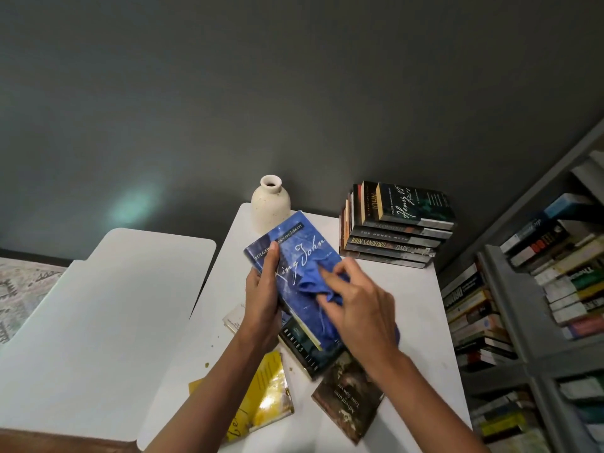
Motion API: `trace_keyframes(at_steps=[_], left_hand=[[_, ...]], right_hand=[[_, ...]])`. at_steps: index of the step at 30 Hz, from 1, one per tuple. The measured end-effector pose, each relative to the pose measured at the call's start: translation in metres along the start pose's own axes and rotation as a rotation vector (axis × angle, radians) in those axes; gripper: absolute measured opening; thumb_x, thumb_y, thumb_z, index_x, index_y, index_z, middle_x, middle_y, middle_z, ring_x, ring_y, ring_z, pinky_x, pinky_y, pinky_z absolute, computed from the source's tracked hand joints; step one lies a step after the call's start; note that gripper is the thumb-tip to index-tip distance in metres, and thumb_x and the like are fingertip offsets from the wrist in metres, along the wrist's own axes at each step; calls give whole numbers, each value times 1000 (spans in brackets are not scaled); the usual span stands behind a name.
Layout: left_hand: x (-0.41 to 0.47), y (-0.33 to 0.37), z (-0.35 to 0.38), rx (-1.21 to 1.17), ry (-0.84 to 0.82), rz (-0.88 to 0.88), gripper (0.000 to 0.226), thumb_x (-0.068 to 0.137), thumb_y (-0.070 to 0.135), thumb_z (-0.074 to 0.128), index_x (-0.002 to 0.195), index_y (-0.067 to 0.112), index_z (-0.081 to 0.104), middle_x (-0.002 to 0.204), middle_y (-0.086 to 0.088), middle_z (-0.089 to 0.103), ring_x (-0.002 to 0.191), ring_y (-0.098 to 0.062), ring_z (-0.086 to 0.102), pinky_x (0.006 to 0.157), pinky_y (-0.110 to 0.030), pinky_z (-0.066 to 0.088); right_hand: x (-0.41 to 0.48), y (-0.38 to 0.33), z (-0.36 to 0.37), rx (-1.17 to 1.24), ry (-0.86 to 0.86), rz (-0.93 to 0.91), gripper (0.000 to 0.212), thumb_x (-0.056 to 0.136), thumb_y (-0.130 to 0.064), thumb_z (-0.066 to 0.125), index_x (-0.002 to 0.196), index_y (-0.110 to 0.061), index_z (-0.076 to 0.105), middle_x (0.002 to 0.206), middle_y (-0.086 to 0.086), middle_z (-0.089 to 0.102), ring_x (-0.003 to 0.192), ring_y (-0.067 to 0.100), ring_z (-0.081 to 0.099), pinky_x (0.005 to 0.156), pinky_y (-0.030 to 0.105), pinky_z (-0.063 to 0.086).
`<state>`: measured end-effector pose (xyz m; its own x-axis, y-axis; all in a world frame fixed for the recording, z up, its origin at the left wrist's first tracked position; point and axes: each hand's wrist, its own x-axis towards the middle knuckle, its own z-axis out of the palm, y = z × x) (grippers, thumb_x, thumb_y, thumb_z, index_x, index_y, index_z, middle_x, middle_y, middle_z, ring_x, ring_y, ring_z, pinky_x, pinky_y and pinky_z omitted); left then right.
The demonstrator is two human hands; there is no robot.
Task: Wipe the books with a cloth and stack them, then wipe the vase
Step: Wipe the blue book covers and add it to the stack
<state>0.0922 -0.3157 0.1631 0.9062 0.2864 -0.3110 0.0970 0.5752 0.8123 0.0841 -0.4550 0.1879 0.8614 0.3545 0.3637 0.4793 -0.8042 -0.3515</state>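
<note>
My left hand [263,295] grips the left edge of a blue "King John" book [295,253], held tilted above the white table [421,322]. My right hand [359,305] presses a blue cloth [312,282] onto the book's cover, fingers curled round the cloth. A cream speckled vase [270,204] stands upright at the table's far edge, just behind the book. A stack of several books [397,227] sits at the far right of the table.
Loose books lie under my arms: a dark one [305,349], a brown "Tom Sawyer" [348,403], a yellow one [264,397] and a pale one [233,318]. A second white table [98,322] stands to the left. Grey bookshelves [529,305] fill the right side.
</note>
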Motion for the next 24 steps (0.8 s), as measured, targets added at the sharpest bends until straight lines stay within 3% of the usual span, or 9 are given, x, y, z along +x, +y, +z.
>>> trace_keyframes(at_steps=[3,6,9,13,18,24], left_hand=[[4,8,0,8,-13,13,32,98,35,51,106,8,65,97,-15,75,85,-29,73,66,-32,58],[6,10,-6,-2,-1,33,28,98,34,50,106,11,65,99,-10,75,90,-26,72,69,-31,58],[2,4,-2,15,-30,-18,34,99,35,50,111,7,63,100,-14,74,89,-29,73,67,-32,58],[5,8,-1,30,-32,-24,39,97,37,52,113,3,63,103,-18,73,89,-31,72,70,-35,59],[8,7,-6,51,-32,-13,34,98,36,50,111,7,63,93,-9,76,81,-22,73,62,-28,57],[2,3,2,10,-76,-144,53,90,47,58,124,5,59,112,-18,71,100,-35,69,89,-46,55]], right_hand=[[-17,-10,5,32,-60,-162,39,78,-37,68,116,-30,66,86,-8,51,65,6,53,46,17,41],[-27,9,-1,89,-69,-101,37,74,-39,73,110,-34,69,85,-12,48,66,4,51,46,19,40],[-15,4,1,88,-92,-162,32,79,-39,68,110,-33,68,85,-11,48,67,4,51,45,21,42],[-8,-5,5,97,-108,-179,46,76,-29,78,120,-32,65,88,-9,48,71,4,52,49,18,44],[-27,8,4,117,-178,-164,36,81,-42,64,117,-38,65,88,-13,46,70,2,50,47,22,47],[-13,-8,3,161,-162,-124,37,80,-42,59,116,-38,64,89,-13,48,70,6,55,51,25,49]])
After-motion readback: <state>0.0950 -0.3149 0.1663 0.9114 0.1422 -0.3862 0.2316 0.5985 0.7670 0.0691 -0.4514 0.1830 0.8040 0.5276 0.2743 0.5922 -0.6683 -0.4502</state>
